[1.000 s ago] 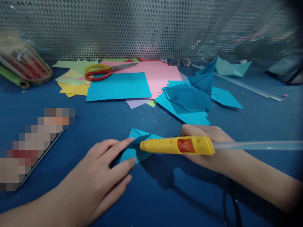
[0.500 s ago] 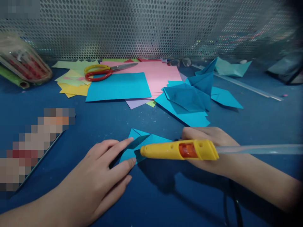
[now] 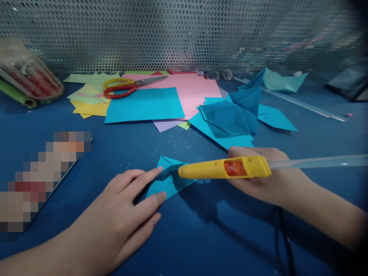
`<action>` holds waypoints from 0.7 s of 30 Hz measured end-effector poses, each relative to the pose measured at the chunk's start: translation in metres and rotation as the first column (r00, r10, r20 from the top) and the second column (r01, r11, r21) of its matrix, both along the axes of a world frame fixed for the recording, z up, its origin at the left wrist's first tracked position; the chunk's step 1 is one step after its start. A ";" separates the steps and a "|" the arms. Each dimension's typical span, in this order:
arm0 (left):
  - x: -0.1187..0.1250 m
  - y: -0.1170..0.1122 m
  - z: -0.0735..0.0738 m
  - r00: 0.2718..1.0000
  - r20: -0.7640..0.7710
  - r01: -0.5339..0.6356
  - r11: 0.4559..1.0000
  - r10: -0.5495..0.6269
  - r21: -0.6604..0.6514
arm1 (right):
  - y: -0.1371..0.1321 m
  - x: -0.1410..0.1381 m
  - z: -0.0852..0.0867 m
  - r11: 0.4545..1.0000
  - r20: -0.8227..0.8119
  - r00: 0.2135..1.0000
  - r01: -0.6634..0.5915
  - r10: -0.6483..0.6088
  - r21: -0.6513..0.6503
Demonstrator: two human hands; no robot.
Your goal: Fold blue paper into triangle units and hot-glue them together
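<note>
A small folded piece of blue paper point(image 3: 175, 186) lies on the table, with one flap raised. My left hand point(image 3: 123, 207) rests at its left side, fingers spread and fingertips pressing on the paper. My right hand point(image 3: 267, 186) is wrapped round a yellow glue gun point(image 3: 207, 170), mostly behind it, so its grip is partly hidden. The gun's nozzle points left, over the paper by the raised flap; whether it touches is not clear. A clear glue stick point(image 3: 316, 161) sticks out of the gun's back.
Scissors point(image 3: 120, 91) lie on stacked coloured paper point(image 3: 198, 90) at the back, before a perforated metal panel point(image 3: 172, 34). Folded blue paper pieces point(image 3: 227, 117) stand behind my right hand. A jar point(image 3: 34, 73) is at far left, a blurred-out flat object point(image 3: 37, 184) nearer. A dark cord point(image 3: 286, 237) hangs at right.
My right hand has moved the glue gun up and slightly right, away from the paper's lower part. My left hand stays almost in place.
</note>
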State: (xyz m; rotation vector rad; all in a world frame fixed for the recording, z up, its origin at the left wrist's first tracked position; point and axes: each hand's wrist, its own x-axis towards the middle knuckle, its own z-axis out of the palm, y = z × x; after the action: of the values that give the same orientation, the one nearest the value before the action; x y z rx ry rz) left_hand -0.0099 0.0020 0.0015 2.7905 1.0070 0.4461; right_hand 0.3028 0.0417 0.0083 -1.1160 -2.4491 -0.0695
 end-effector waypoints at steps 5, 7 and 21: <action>0.002 -0.001 0.000 1.000 -0.009 0.008 1.000 -0.008 -0.005 | 0.002 0.003 0.003 0.999 0.005 1.000 0.030 -0.030 0.033; 0.002 -0.001 0.000 1.000 0.001 -0.021 1.000 0.021 -0.005 | 0.003 0.006 0.003 0.999 -0.001 0.999 0.044 -0.044 0.023; 0.001 -0.002 -0.002 1.000 0.001 -0.031 1.000 0.031 0.000 | 0.009 0.019 0.002 0.995 0.030 0.998 0.060 -0.062 0.074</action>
State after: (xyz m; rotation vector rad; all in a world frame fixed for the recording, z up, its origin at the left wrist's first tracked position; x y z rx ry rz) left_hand -0.0089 -0.0002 -0.0009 2.7782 1.0510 0.4521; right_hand 0.3215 0.0510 0.0102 -1.1660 -2.4202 -0.1965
